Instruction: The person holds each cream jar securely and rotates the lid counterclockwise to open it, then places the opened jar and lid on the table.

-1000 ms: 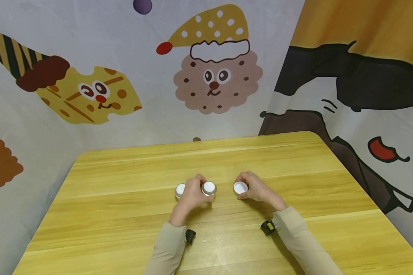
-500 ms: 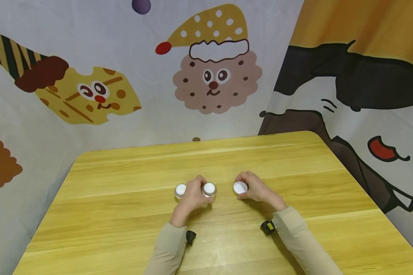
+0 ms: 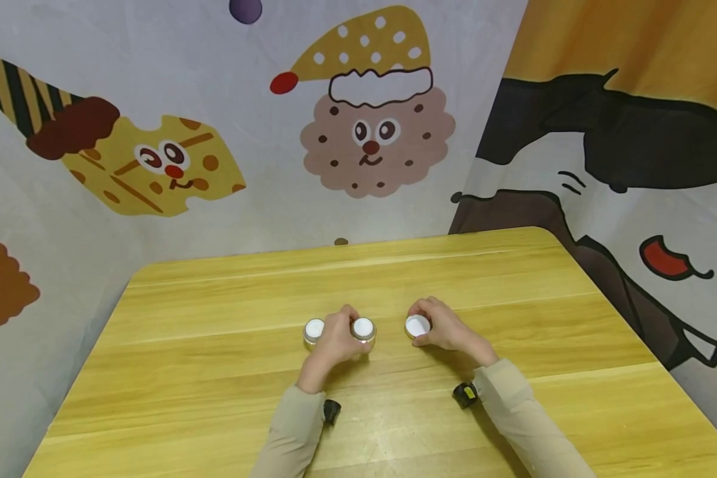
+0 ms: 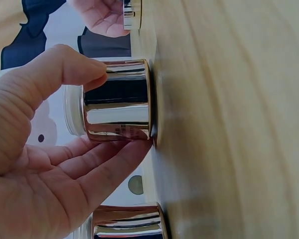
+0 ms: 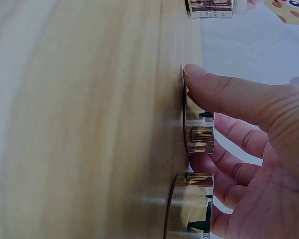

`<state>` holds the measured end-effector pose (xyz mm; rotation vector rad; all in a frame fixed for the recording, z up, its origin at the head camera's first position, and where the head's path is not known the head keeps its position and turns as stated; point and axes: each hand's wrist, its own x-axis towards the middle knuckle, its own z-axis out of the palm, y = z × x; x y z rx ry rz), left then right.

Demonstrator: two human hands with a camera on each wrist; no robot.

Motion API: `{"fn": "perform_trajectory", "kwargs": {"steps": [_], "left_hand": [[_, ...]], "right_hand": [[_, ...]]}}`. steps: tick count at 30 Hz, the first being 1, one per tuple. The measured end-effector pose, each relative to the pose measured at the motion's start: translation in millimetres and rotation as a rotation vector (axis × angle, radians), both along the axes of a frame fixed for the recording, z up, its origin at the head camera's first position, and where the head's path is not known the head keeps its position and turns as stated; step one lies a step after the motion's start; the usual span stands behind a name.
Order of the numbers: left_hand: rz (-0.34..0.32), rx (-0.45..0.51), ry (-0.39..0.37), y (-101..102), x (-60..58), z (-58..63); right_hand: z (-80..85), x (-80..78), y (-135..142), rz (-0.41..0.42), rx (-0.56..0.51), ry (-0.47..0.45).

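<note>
My left hand (image 3: 337, 338) holds a shiny gold cosmetic jar (image 3: 362, 328), thumb on one side and fingers on the other. The jar stands upright on the table, its white top showing and its gold wall plain in the left wrist view. Just left of that hand is a second gold jar (image 3: 314, 328), partly covered by it. To the right, my right hand (image 3: 445, 325) pinches a low gold lid (image 3: 417, 326) lying with its white inside up. Another low gold round piece (image 5: 192, 206), likely a lid, sits beside the right hand's fingers, hidden in the head view.
The wooden table (image 3: 215, 372) reaches back to a cloth wall (image 3: 263, 219) printed with cartoon figures. Black wrist cameras, one on the left wrist (image 3: 331, 411) and one on the right wrist (image 3: 465, 396), hang near the sleeves.
The left hand and its jar have settled very slightly lower. The right hand and the lid have not visibly moved.
</note>
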<state>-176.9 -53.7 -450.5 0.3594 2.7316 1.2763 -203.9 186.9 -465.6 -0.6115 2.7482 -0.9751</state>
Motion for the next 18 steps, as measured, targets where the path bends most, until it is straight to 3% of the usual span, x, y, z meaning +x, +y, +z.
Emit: {"fn": "perform_trajectory", "kwargs": {"steps": [8,13,15,18], "left_hand": [[0.007,0.005,-0.053,3,1.4,0.5],[-0.023,0.0,-0.063,3,3.7,6.2],[-0.034,0.01,-0.042,2,4.7,11.6],[-0.007,0.057,0.052,-1,5.1,23.8]], "right_hand": [[2.4,2.1,-1,0.023,0.029,0.052],[5.2,6.8,-4,0.031,0.089,0.068],[8.0,8.7,-5,0.032,0.105,0.083],[16.9,10.8,-10,0.014,0.028,0.142]]}}
